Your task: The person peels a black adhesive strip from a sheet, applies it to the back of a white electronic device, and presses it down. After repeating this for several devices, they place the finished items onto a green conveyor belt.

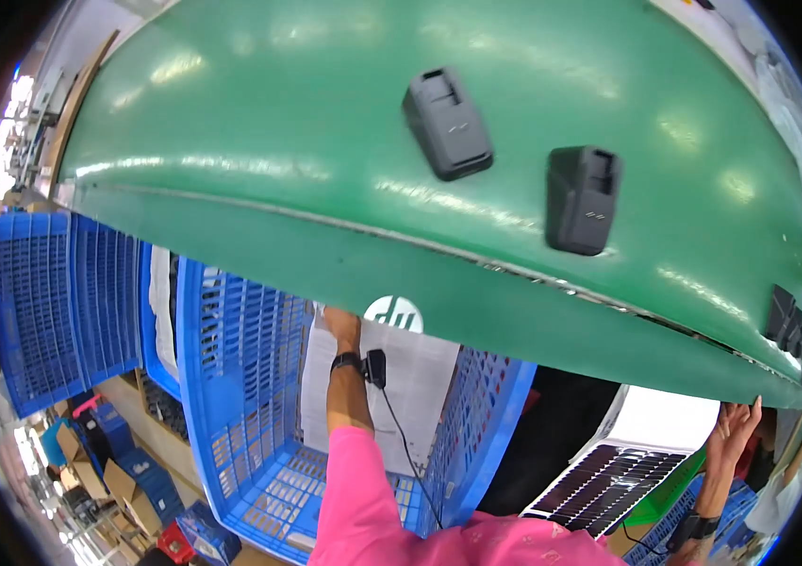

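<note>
My left hand (340, 326) reaches down into a large blue plastic crate (201, 396), over a white sheet (382, 377) that lies inside. Its fingers are mostly hidden at the green table's (316, 123) front edge, so I cannot make out a grip. At the table's right front edge is my right hand (734, 436), its visible fingers stretched and apart. Beside it sits a white flap (669, 415) above a dark panel with a pale grid (608, 481). One dark grey charger-like cradle (448, 127) rests on the tabletop, and a second cradle (585, 200) lies to its right.
Several dark pieces (795, 330) are grouped at the table's right end. Another blue crate (61, 302) stands at the left, with cardboard boxes (127, 491) on the floor below. Clear plastic wrap (801, 141) hangs along the far right edge. A green bin (669, 491) is near my right forearm.
</note>
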Motion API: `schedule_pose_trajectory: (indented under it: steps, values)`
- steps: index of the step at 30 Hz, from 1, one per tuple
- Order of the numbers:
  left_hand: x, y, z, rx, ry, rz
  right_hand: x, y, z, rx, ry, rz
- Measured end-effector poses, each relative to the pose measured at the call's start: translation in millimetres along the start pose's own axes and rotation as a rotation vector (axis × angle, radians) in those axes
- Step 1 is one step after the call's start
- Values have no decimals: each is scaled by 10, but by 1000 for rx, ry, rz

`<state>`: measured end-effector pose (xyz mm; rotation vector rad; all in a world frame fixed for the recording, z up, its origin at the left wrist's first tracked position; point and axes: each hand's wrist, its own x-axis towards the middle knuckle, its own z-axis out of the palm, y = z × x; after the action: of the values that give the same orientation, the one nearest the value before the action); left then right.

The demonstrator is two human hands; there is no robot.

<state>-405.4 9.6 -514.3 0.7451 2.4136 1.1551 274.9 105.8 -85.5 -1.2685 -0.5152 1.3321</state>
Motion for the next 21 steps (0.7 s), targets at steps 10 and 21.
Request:
schedule_pose_trajectory:
  steps: [10,21]
  values:
    - [-1196,2987,-848,372,-385,651,-117,4,-62,-60,175,34]
    - [-1411,5952,-295,510,-278,848,-127,37,49,-103,105,122]
